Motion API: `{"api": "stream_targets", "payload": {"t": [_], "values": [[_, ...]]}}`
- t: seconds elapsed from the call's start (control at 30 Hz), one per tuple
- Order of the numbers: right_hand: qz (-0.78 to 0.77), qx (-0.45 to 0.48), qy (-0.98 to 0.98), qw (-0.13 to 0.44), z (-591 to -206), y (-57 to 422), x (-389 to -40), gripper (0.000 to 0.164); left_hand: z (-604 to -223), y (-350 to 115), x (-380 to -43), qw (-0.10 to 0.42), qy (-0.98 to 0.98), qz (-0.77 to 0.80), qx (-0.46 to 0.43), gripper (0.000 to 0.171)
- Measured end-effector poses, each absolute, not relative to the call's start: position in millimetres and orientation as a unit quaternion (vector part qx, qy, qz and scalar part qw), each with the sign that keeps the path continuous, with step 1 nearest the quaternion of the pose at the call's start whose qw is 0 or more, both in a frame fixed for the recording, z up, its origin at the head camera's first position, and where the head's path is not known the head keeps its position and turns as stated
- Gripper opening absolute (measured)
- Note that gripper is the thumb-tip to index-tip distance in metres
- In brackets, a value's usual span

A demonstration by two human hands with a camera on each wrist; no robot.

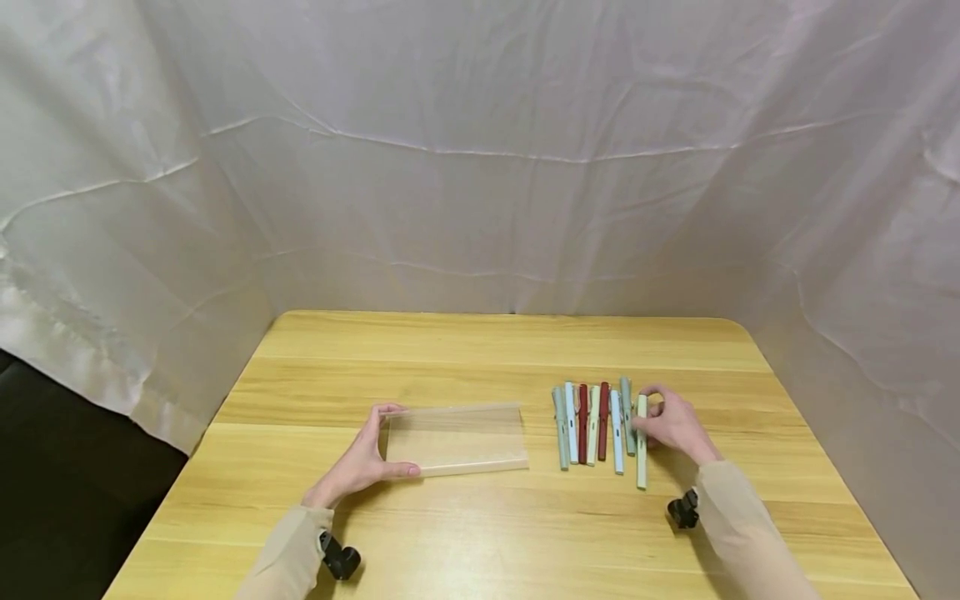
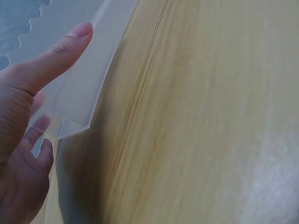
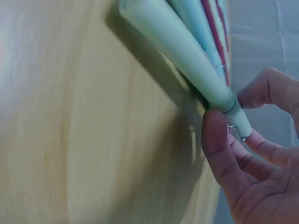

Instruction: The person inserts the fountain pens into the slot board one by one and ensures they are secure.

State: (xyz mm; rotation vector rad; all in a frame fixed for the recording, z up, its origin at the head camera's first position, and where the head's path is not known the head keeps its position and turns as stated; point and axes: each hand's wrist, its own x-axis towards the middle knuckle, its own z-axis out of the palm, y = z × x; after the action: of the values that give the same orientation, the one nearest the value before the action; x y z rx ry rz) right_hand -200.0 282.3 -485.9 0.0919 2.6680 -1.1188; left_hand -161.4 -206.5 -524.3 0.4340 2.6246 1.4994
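My left hand grips the left end of a clear plastic pen rack, thumb along the front and fingers behind. In the left wrist view the rack's scalloped edge and bent front lip show. My right hand pinches a pale green pen near its clip end, between thumb and fingers. The pen slants above the table in the right wrist view, its shadow beneath. Just left of it lie several pens side by side, among them a light blue pen and a dark red pen.
Everything is on a light wooden table with rounded far corners. A pale cloth curtain hangs behind it and along the sides. Each wrist carries a small black camera, one at the left sleeve. Something black stands beyond the left edge.
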Motion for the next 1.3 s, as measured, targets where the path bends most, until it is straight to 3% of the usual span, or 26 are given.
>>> {"api": "stream_targets", "payload": {"t": [0.3, 0.53, 0.8, 1.3], "values": [[-0.521, -0.039, 0.849, 0.084, -478, 283, -192, 0.059, -525, -206, -162, 0.044, 0.854, 0.497, 0.146, 0.096], [-0.606, -0.065, 0.788, 0.091, -475, 272, -186, 0.061, -525, -205, -162, 0.047, 0.855, 0.496, 0.145, 0.095], [-0.647, -0.065, 0.751, 0.113, -471, 256, -184, 0.057, -524, -197, -163, 0.049, 0.852, 0.497, 0.154, 0.096], [-0.662, -0.080, 0.740, 0.080, -460, 220, -183, 0.054, -525, -186, -164, 0.048, 0.854, 0.496, 0.151, 0.095]]}}
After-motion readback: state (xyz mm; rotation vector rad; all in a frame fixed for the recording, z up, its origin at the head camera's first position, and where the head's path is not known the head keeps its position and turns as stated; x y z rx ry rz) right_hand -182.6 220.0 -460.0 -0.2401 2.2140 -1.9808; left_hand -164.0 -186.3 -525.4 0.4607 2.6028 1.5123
